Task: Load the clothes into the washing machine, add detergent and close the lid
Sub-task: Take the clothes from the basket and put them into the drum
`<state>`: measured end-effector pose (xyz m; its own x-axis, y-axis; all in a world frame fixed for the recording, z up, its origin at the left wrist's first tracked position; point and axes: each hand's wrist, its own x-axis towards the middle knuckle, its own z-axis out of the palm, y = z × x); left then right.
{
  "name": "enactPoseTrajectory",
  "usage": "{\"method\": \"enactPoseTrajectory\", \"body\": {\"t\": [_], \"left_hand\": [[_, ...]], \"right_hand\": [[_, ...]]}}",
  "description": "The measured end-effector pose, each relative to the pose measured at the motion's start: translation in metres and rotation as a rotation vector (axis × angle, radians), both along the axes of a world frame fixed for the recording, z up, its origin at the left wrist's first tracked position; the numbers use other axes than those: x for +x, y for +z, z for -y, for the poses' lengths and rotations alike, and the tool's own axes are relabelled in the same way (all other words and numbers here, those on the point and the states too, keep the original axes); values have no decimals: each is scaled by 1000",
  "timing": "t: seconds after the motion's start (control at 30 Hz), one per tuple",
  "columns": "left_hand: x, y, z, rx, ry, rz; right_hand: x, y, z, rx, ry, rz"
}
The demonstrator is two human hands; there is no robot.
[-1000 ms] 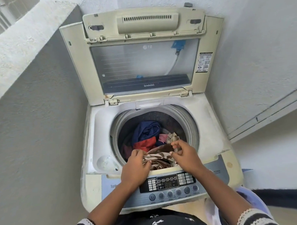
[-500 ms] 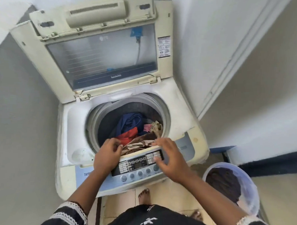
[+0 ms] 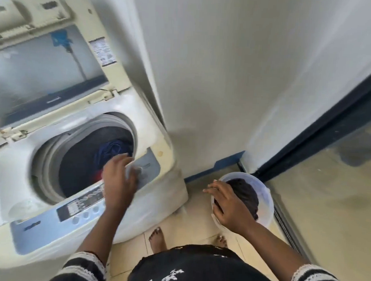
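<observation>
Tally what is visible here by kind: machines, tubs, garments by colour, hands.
Washing machine: 1
Plastic tub: 1
Blue garment in drum: 1
Red garment in drum: 1
Dark garment in tub: 1
Hands: 2, left, right
Total: 7

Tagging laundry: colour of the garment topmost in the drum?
Dark blue garment, best seen in the head view.

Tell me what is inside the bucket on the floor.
The bucket holds dark clothes, heaped near the rim. The right hand covers their near side, and whatever lies beneath the heap is hidden.
</observation>
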<state>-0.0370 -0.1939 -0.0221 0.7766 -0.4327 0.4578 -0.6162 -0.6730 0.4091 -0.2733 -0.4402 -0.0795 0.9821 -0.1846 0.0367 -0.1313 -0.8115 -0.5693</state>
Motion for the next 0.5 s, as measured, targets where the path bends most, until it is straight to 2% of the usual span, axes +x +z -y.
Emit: {"method": "enactPoseTrajectory", "body": {"t": [0.1,0.23,0.4,0.5], "left_hand": [[-60,-13,83,45,-332,-14],[-124,-39,156,216,-714,-59],[-154,-74,193,485,-887,-256],[-159,-97,203,738,-915,-387]], "right_hand": [[-29,-7,31,-3,-44,-42],[-68,-16,66,12,-96,-101],[-112,-41,92,117,-258,-210],[-131,-65,100,162,-308,-305]]}}
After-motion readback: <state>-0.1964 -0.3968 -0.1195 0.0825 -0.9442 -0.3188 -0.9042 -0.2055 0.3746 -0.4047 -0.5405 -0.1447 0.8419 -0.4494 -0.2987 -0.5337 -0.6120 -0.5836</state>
